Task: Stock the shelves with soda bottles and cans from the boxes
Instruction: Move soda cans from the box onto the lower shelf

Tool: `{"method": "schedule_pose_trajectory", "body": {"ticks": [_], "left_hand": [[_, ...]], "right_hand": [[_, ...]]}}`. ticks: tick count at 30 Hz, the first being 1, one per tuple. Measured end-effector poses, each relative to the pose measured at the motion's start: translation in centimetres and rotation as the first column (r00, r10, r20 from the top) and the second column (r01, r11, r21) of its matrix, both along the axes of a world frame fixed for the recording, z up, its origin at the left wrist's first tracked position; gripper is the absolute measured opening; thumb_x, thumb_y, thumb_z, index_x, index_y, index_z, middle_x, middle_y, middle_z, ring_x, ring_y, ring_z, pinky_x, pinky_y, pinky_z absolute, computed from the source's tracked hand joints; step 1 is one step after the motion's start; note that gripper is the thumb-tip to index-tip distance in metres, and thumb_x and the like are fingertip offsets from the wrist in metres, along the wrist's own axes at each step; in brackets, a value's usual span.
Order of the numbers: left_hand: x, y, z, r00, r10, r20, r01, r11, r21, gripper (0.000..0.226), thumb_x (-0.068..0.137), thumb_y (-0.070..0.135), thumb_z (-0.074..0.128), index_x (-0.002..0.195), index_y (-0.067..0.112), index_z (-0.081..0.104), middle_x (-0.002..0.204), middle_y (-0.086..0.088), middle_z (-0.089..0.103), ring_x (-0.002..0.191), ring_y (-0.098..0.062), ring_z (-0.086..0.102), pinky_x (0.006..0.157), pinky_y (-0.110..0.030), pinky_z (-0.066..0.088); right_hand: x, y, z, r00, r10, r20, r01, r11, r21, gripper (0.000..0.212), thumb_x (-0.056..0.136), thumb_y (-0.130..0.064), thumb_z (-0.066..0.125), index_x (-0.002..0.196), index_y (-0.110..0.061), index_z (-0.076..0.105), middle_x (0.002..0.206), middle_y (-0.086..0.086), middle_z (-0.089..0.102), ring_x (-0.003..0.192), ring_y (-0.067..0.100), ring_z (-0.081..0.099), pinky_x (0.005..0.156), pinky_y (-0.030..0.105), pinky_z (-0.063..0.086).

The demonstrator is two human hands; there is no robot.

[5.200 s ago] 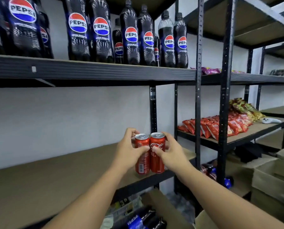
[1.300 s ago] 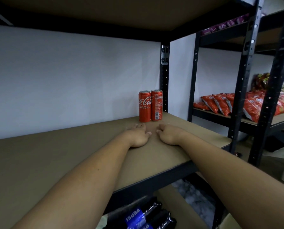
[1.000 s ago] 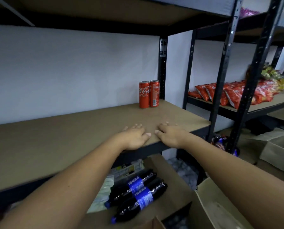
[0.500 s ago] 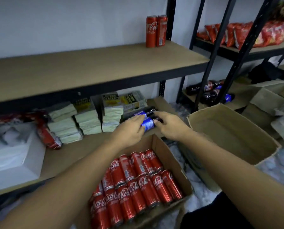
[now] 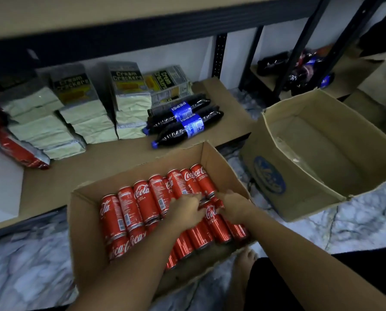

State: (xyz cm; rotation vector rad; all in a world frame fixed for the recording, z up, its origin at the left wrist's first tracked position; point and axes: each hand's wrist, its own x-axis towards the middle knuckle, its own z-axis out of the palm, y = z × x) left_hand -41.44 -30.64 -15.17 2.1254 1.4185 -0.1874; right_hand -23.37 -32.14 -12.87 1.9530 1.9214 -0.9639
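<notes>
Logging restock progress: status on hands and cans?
Left hand, right hand both on the Coke cans, grip unclear. Cans lie in rows in their open box. Nothing over them; empty box stands beside, right.

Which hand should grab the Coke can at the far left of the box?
Left. The left hand lies nearer that can in the box; the right hand would have to cross over it.

Cream cracker packs (image 5: 129,102): several stacks side by side, labels on top. Red foil packet (image 5: 15,147) lies tilted just left of them. White box (image 5: 1,187) at far left, partly cut off. Floor (image 5: 355,225) grey-white marbled.
</notes>
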Motion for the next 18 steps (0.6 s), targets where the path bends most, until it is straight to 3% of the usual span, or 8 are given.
{"method": "schedule_pose_trajectory", "body": {"ticks": [3,6,12,15,18], "left_hand": [[1.9,0.4,-3.2,0.996,-0.018,-0.092,0.017,1.0,-0.017,0.058,0.098,0.056,0.051,0.145,0.023,0.046,0.147,-0.001,0.053,0.137,-0.025,0.042,0.104,-0.052,0.03],[3.0,0.8,-5.8,0.99,-0.028,-0.137,0.025,1.0,-0.017,0.066,0.094,0.067,0.051,0.144,0.025,0.047,0.147,0.0,0.052,0.134,-0.025,0.036,0.1,-0.052,0.027],[3.3,1.3,-7.5,0.996,0.066,-0.054,-0.067,0.998,-0.014,0.07,0.083,0.07,0.065,0.138,0.032,0.043,0.142,0.004,0.056,0.132,-0.023,0.035,0.096,-0.049,0.026],[3.2,1.7,-7.1,0.995,0.099,-0.015,-0.099,0.992,-0.084,0.061,0.078,0.066,0.073,0.121,0.038,0.042,0.132,0.007,0.058,0.128,-0.022,0.036,0.096,-0.049,0.027],[2.5,1.5,-5.9,0.988,0.148,0.052,-0.134,0.969,-0.206,0.058,0.071,0.062,0.081,0.101,0.04,0.036,0.116,0.008,0.051,0.121,-0.02,0.038,0.099,-0.048,0.028]], "right_hand": [[0.4,0.4,-3.2,0.998,-0.025,0.051,0.028,0.999,-0.044,0.065,0.098,-0.03,0.058,0.157,-0.029,0.029,0.144,0.012,0.042,0.121,0.035,0.059,0.108,0.049,0.047],[0.4,0.7,-5.4,0.994,-0.064,0.089,0.069,0.996,-0.051,0.062,0.096,-0.034,0.061,0.151,-0.028,0.035,0.144,0.012,0.041,0.116,0.035,0.061,0.102,0.053,0.051],[0.5,1.4,-6.5,0.991,-0.032,0.126,0.038,0.998,-0.044,0.061,0.092,-0.028,0.069,0.145,-0.021,0.04,0.137,0.012,0.048,0.118,0.034,0.06,0.101,0.05,0.051],[1.1,1.1,-6.4,0.996,-0.077,0.035,0.077,0.997,-0.004,0.058,0.088,-0.028,0.07,0.138,-0.022,0.041,0.13,0.011,0.058,0.114,0.033,0.063,0.098,0.047,0.053],[1.3,0.5,-5.9,0.992,-0.122,-0.031,0.123,0.992,0.03,0.064,0.083,-0.026,0.075,0.137,-0.022,0.04,0.133,0.009,0.055,0.119,0.031,0.059,0.103,0.049,0.05]]}}
